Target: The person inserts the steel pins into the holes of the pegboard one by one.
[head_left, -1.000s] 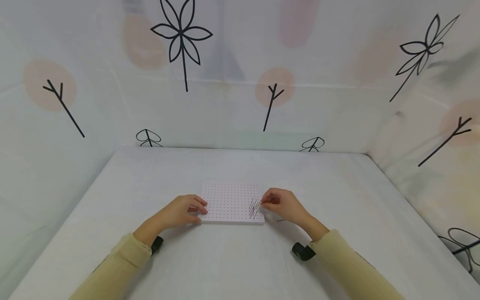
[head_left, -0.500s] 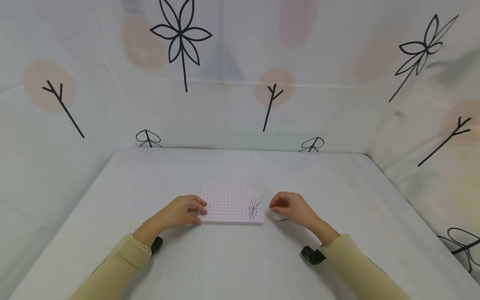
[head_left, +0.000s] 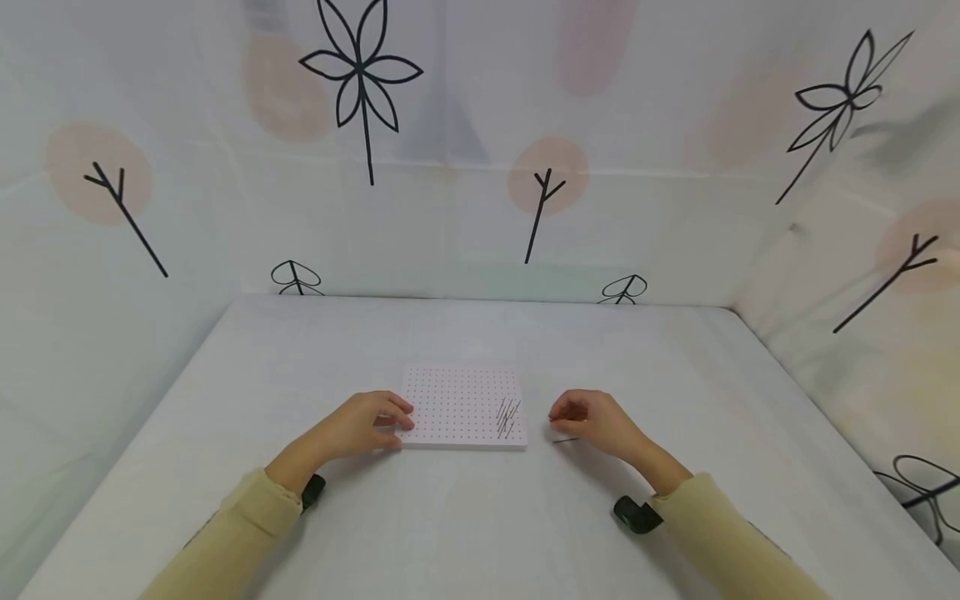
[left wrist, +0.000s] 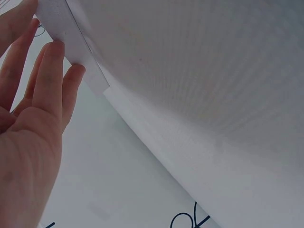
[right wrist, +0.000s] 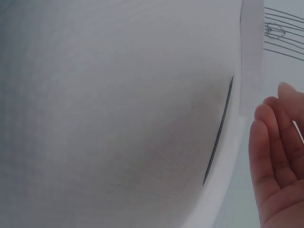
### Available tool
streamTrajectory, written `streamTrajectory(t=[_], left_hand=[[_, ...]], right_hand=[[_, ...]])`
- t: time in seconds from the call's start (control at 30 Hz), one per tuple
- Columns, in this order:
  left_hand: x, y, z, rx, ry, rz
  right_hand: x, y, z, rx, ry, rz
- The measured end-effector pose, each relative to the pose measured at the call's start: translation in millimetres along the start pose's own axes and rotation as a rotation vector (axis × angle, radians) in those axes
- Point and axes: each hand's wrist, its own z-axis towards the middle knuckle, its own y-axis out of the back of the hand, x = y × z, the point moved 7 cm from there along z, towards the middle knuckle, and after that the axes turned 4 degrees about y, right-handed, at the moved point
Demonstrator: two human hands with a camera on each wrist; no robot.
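Observation:
A white pegboard (head_left: 461,408) with rows of small holes lies flat on the table. Several thin dark metal pins (head_left: 507,419) stand in its right front part, slanting in this view. At the board's left edge, my left hand (head_left: 363,423) rests its fingertips on it, fingers fairly straight; the left wrist view shows them against the board's side (left wrist: 78,42). My right hand (head_left: 592,423) hovers right of the board, fingers bent loosely, thumb and fingertips close. One loose pin (right wrist: 218,130), pointed at its ends, lies on the table below and beside that hand.
A white cloth covers the table (head_left: 465,525), and its far edge meets a patterned curtain (head_left: 450,225). More curtain hangs at left and right. Dark wrist cameras sit at the left wrist (head_left: 312,492) and the right wrist (head_left: 637,515).
My right hand has let go at the pins on the board and moved right and a little nearer, over by the loose pin. The left hand and the board stay in place.

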Motion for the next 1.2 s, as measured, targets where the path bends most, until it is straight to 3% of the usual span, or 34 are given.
streamTrajectory(t=[0.37, 0.53, 0.77, 1.2], left_hand=[[2.0, -0.5, 0.1, 0.005, 0.019, 0.004], [1.3, -0.7, -0.1, 0.002, -0.001, 0.007], [2.2, -1.2, 0.6, 0.0, -0.009, 0.007], [2.3, -1.2, 1.1, 0.001, -0.002, 0.001]], right_hand=[[-12, 0, -3.7, 0.131, -0.006, 0.002], [-16, 1, -5.5, 0.158, -0.002, -0.039], [-23, -5, -5.5, 0.237, -0.049, -0.03], [-25, -10, -5.8, 0.293, -0.072, -0.013]])
